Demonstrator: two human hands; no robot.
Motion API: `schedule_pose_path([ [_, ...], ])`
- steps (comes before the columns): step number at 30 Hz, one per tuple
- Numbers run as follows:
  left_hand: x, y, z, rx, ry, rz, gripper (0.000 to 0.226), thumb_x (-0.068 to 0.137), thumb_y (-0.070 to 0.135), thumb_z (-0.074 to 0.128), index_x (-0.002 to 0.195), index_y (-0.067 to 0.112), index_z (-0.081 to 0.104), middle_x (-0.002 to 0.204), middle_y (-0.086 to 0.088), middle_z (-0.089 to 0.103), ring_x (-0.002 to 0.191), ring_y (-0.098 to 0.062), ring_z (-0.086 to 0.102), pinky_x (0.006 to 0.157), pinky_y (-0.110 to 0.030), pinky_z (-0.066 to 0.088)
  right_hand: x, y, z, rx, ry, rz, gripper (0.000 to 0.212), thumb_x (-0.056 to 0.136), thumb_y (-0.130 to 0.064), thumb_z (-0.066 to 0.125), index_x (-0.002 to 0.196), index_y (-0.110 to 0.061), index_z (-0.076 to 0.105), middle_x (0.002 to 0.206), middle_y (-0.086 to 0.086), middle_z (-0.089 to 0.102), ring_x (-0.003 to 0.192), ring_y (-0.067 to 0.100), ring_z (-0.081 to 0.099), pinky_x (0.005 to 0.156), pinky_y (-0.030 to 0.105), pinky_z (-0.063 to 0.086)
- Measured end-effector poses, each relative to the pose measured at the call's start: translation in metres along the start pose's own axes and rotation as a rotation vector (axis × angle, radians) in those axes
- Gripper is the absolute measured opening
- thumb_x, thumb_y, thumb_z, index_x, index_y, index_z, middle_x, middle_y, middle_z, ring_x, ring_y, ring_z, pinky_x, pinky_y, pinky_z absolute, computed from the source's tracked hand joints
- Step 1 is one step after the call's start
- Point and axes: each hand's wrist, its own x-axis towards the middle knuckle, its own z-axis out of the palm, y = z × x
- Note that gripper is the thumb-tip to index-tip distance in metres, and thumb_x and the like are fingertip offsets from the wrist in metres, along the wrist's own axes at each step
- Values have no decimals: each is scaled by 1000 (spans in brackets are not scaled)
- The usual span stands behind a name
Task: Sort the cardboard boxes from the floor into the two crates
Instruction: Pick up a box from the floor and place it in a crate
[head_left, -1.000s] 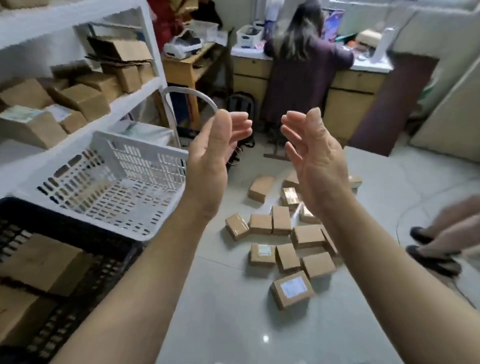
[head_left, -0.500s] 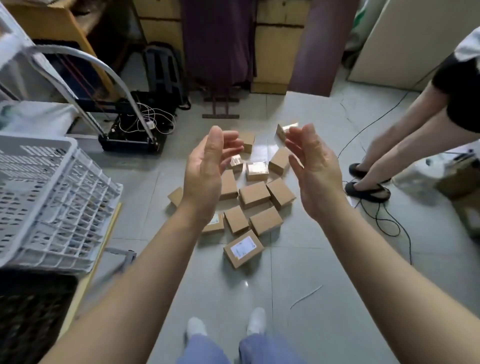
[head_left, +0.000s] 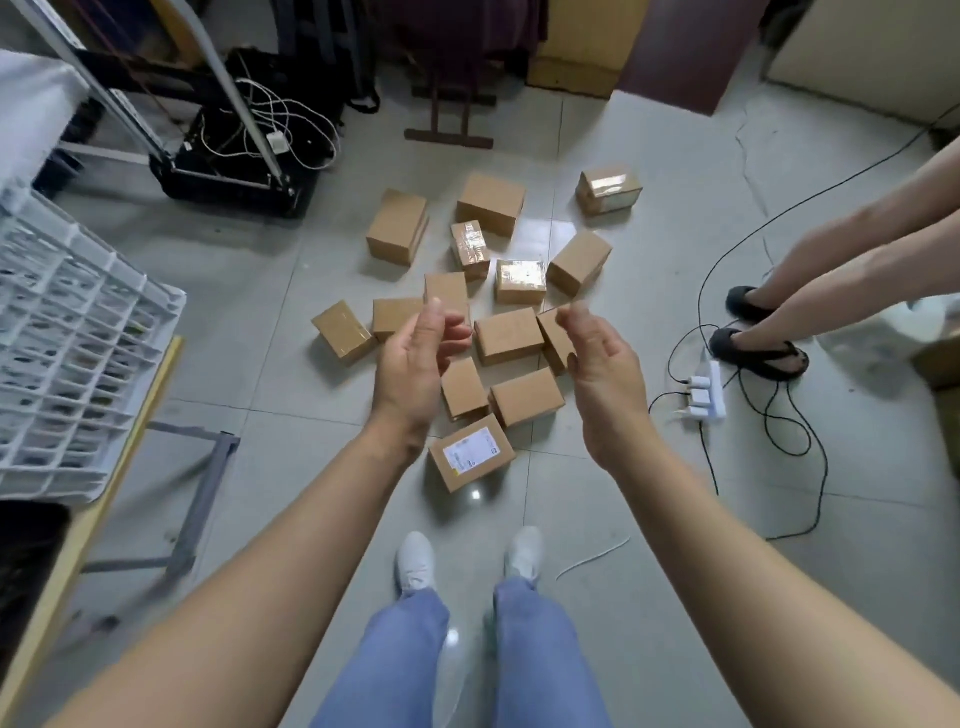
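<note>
1. Only one box shows print – the labelled box (head_left: 471, 452) nearest your shoes (head_left: 415, 564) carries a white shipping sticker with a yellow corner mark, its lines too small to read
2. Three others, among them the taped box (head_left: 520, 280) in the middle of the pile, are wrapped in glossy clear tape; no writing can be made out on them
3. The cardboard boxes (head_left: 506, 335) lie scattered on the grey tiled floor (head_left: 260, 270) in front of you, some touching, the far one (head_left: 609, 189) set apart
4. Your left hand (head_left: 415, 364) and right hand (head_left: 602, 371) hover above the pile, palms turned toward each other, fingers loosely curled and empty – neither touches a box
5. The white crate (head_left: 72, 332) sits at your left on a wooden-edged surface; a dark crate's corner (head_left: 26, 561) shows just below it
6. Since the earlier frames your view has tipped further down: the shelves and the seated person are gone, your trouser legs now show, and your fingers have curled in from the flatter, wider pose
7. A bystander's sandalled feet (head_left: 758, 343) stand at the right by a power strip (head_left: 706, 392) and black cables
</note>
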Motion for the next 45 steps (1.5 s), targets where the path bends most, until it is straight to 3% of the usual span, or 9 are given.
schedule_pose_path([
  [4, 28, -64, -11, -76, 142, -124, 34, 100, 37, 37, 91, 14, 61, 88, -4, 62, 88, -18, 59, 72, -17, 48, 39, 52, 8, -39, -65, 92, 23, 95, -39, 55, 95, -18, 67, 94, 3, 67, 82, 12, 58, 76, 30, 47],
  [8, 63, -147, -14, -83, 280, -236, 34, 102, 35, 36, 86, 15, 59, 85, -3, 60, 84, -16, 56, 67, -14, 47, 88, 120, 9, -148, -127, 190, 32, 95, -41, 54, 97, -11, 66, 97, 28, 61, 71, 11, 52, 59, 14, 45],
  [11, 92, -218, -18, -58, 365, -307, 35, 101, 39, 37, 90, 15, 60, 87, -3, 61, 80, -12, 56, 67, -15, 44, 128, 181, 4, -261, -140, 241, 30, 94, -46, 51, 97, -19, 64, 75, -7, 69, 64, -5, 61, 49, 1, 40],
  [14, 113, -289, -25, 41, 437, -376, 34, 99, 44, 38, 87, 19, 60, 89, -1, 62, 82, -12, 58, 67, -19, 42, 161, 245, 1, -327, -165, 274, 25, 96, -46, 49, 90, -25, 62, 67, -24, 66, 60, -18, 57, 49, 1, 40],
  [23, 158, -475, -56, 296, 489, -541, 31, 97, 44, 41, 82, 20, 53, 75, 14, 54, 65, 4, 49, 44, -7, 36, 231, 440, -15, -464, -162, 391, 30, 94, -48, 51, 102, -20, 60, 81, -19, 60, 61, -16, 58, 48, 1, 39],
  [31, 200, -595, -66, 219, 437, -732, 45, 96, 52, 34, 89, 19, 63, 83, 5, 66, 74, -10, 60, 57, -21, 39, 281, 558, -20, -544, -157, 598, 43, 91, -56, 51, 100, -15, 60, 82, -13, 60, 73, -2, 54, 57, 15, 38],
  [35, 203, -620, -63, 65, 448, -834, 49, 93, 61, 36, 87, 21, 63, 92, 3, 70, 86, -16, 64, 76, -30, 40, 288, 586, -18, -565, -168, 621, 43, 90, -58, 50, 100, -17, 54, 88, -7, 56, 72, -3, 45, 58, 17, 32],
  [41, 186, -575, -67, -14, 498, -845, 48, 92, 62, 39, 83, 23, 65, 77, 7, 72, 55, -7, 68, 37, -17, 45, 271, 550, -16, -571, -181, 629, 50, 88, -63, 48, 105, -17, 56, 90, -7, 55, 76, -2, 48, 58, 17, 32],
  [45, 173, -506, -70, -19, 490, -814, 49, 91, 64, 39, 90, 24, 67, 85, 6, 74, 71, -11, 70, 48, -22, 49, 253, 481, -6, -557, -195, 617, 58, 87, -66, 46, 107, -13, 58, 98, -3, 60, 83, 6, 55, 61, 21, 37],
])
